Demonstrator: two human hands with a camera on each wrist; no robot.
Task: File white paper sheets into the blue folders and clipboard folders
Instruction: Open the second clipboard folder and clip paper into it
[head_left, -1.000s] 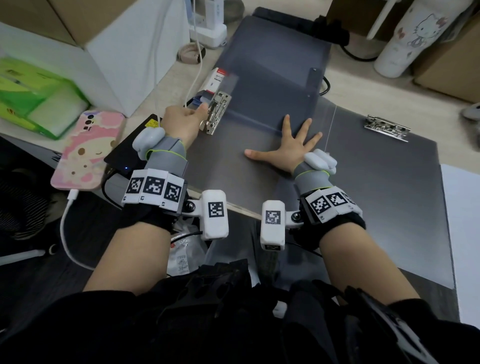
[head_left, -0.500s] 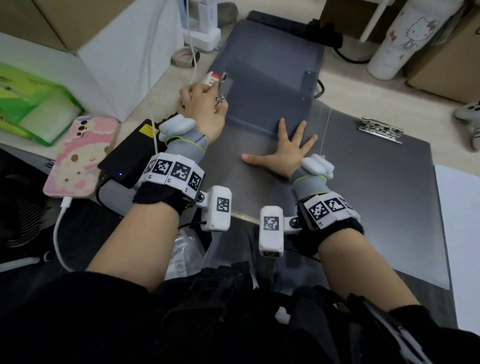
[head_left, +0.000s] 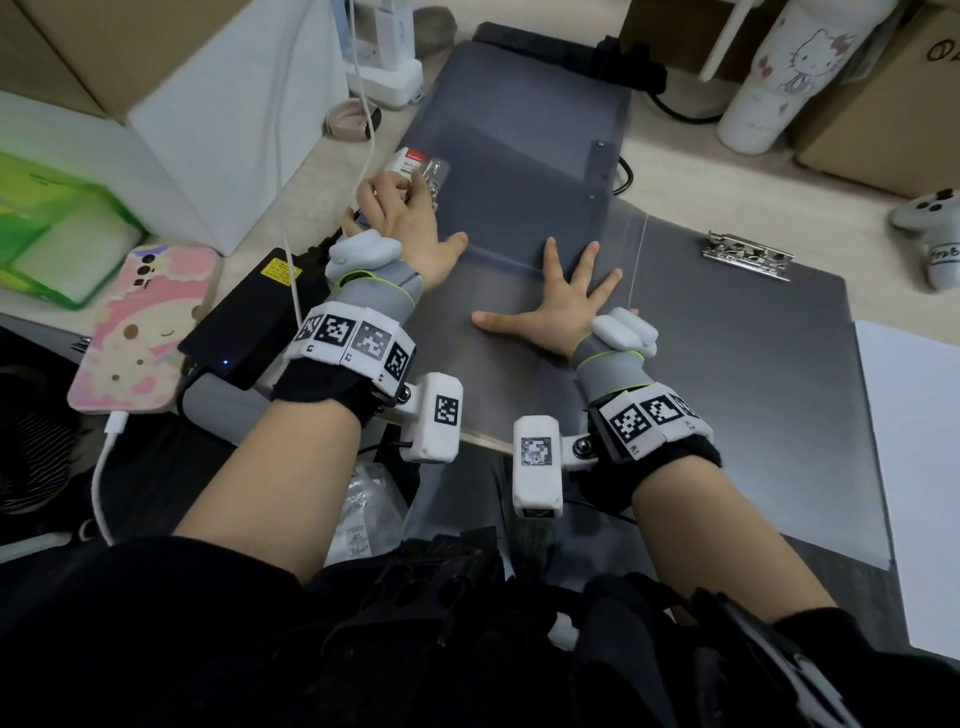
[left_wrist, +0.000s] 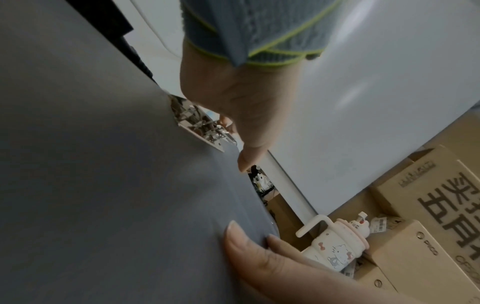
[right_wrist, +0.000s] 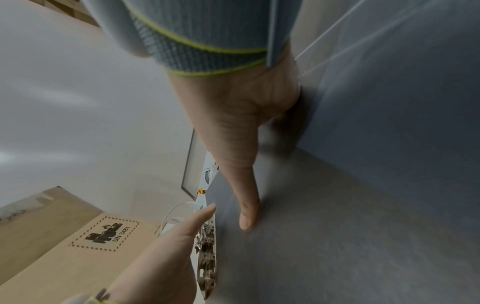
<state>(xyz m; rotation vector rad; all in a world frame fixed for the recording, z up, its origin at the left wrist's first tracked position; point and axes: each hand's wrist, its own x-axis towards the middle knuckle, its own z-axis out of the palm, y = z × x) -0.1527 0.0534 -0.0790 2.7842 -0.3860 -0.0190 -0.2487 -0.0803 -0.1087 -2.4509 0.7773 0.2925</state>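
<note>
Both hands on the grey folder: your left hand (head_left: 402, 221) has slid up its left edge, fingers now curled over the metal clip (head_left: 434, 182), while your right hand (head_left: 563, 306) stays flat and spread mid-cover, so clamping looks underway; white paper sheets (head_left: 914, 467) wait at right.

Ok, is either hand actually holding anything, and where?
The left hand grips the metal clip at the folder's left edge. The right hand only presses flat on the folder.
</note>
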